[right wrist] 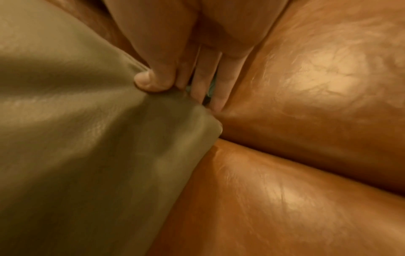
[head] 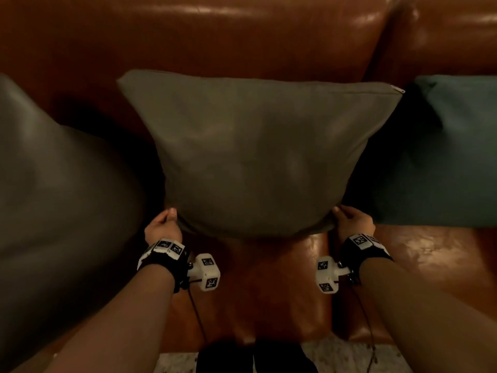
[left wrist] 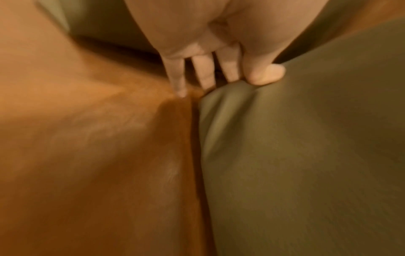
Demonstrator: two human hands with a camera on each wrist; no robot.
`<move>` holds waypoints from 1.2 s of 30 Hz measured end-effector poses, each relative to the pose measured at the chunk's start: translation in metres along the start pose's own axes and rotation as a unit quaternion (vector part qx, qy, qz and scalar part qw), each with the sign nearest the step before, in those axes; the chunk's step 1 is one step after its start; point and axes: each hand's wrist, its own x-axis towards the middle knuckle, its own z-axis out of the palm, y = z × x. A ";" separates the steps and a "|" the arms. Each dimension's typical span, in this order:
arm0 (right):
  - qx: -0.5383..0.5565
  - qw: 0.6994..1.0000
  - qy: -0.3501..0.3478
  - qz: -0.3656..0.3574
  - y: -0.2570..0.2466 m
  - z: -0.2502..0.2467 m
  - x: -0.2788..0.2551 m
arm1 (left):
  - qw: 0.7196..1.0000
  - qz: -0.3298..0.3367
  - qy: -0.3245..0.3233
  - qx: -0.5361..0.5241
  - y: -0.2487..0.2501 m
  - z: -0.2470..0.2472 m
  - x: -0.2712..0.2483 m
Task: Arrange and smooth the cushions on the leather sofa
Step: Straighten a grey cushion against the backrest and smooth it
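Both hands grip the olive cushion [head: 252, 157] at its lower corners, left hand [head: 162, 224] and right hand [head: 352, 222] pinching fabric, as it leans against the sofa [head: 215, 36] backrest between two others. Tug outward evenly, then seat it square.

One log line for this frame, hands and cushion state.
left hand: grips middle cushion lower corner | right hand: same, opposite corner | cushion: against sofa back
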 end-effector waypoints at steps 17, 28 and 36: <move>-0.395 0.715 0.131 -0.562 -0.134 -0.040 -0.008 | 0.669 0.610 0.014 0.424 0.149 0.003 -0.049; -0.364 0.737 0.076 -0.564 -0.191 -0.024 -0.040 | 0.624 0.635 -0.039 0.454 0.200 0.017 -0.071; -0.338 0.767 0.058 -0.542 -0.231 -0.021 -0.062 | 0.596 0.641 -0.087 0.476 0.226 0.026 -0.091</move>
